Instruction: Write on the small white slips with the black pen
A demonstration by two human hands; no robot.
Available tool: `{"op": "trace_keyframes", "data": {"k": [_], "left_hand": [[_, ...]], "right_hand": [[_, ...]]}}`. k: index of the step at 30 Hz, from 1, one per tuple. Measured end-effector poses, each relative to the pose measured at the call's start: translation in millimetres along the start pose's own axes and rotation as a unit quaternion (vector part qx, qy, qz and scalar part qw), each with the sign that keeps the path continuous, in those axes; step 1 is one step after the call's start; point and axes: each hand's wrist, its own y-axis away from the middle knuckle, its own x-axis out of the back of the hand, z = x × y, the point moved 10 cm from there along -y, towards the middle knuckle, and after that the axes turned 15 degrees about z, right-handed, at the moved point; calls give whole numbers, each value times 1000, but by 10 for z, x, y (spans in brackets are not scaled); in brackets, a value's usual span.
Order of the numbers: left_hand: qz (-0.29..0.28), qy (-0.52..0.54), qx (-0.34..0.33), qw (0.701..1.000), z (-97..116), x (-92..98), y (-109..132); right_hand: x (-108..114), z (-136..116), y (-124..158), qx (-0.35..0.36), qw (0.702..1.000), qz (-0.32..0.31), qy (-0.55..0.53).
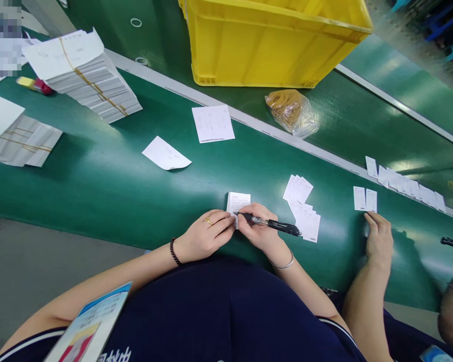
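A small stack of white printed cards (238,200) lies on the green bench in front of me. My left hand (207,234), with a ring and a beaded bracelet, has its fingers closed at the stack's lower left side. My right hand (259,231) grips a black pen (290,228), whose tip end points left over the cards; the fingers also touch the stack's right side. Just right of this hand, loose cards (308,223) lie fanned in an overlapping pile. The lower part of the stack is hidden by my fingers.
A yellow crate (256,55) stands beyond the bench's pale strip, near a bag of rubber bands (287,108). Banded paper bundles (94,80) and paper sheets (213,123) lie left. A co-worker's hand (379,239) touches two cards (359,198) at right, below a card row (407,186).
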Motion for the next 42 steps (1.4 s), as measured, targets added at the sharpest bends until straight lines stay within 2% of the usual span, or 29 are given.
{"op": "trace_keyframes", "data": {"k": [11,25,27,30,34,36,39,42], "left_hand": [[-3,4,4,1000,-4,-6,6],[-2,5,4,1000,1,3,-7],[-6,6,3,1000,2,-8,6],[-7,1,0,1000,4,-16,14],[-3,0,-3,1000,4,-11,17],[-1,2,-3,1000,3,-11,25],[-1,2,1,1000,-4,-15,41],[-1,6,8,1000,-11,-19,46]], "right_hand": [[-10,-29,5,22,1000,3,20],[6,-46,-16,18,1000,9,14],[11,-19,0,3,1000,8,3],[52,112,38,-59,998,10,-25],[215,346,44,-131,989,60,-35],[256,396,4,-113,991,68,6],[224,371,-66,-48,995,50,65],[207,327,-90,-15,996,41,72]]}}
